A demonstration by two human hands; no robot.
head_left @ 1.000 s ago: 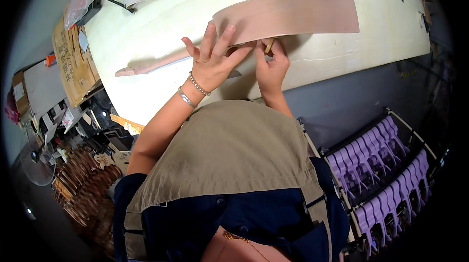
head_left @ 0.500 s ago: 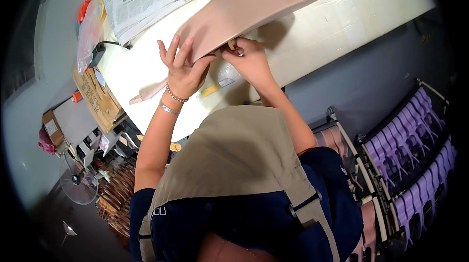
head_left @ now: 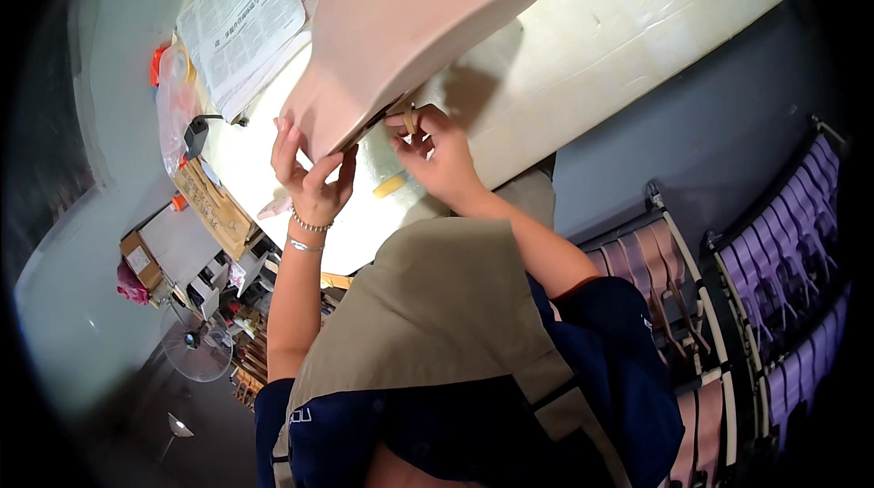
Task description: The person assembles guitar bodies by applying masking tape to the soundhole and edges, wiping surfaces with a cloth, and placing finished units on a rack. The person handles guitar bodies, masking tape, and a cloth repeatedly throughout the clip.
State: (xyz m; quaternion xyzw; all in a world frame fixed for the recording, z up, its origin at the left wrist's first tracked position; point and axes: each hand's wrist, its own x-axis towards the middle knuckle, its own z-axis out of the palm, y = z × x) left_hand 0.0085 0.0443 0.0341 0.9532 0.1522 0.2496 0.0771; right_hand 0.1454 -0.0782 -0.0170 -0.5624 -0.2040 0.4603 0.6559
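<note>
Several fingers of the left hand (head_left: pixel 316 194) are wrapped about the seven-o'clock tip of a smooth pink body (head_left: pixel 401 15). On the right hand (head_left: pixel 444 163), fingers curled, a tan band (head_left: pixel 409 119) is carried; pinching cannot be told. Its rounded pink bulk is held toward twelve o'clock.

Newspaper (head_left: pixel 244 24) upper left; fan (head_left: pixel 192 340) lower left; purple pieces (head_left: pixel 772 249) hanging right.

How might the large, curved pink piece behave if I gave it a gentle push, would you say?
The pink piece probably flexes yet springs back: it holds a smooth bend. It may feel slippery, its face looking smooth.
</note>
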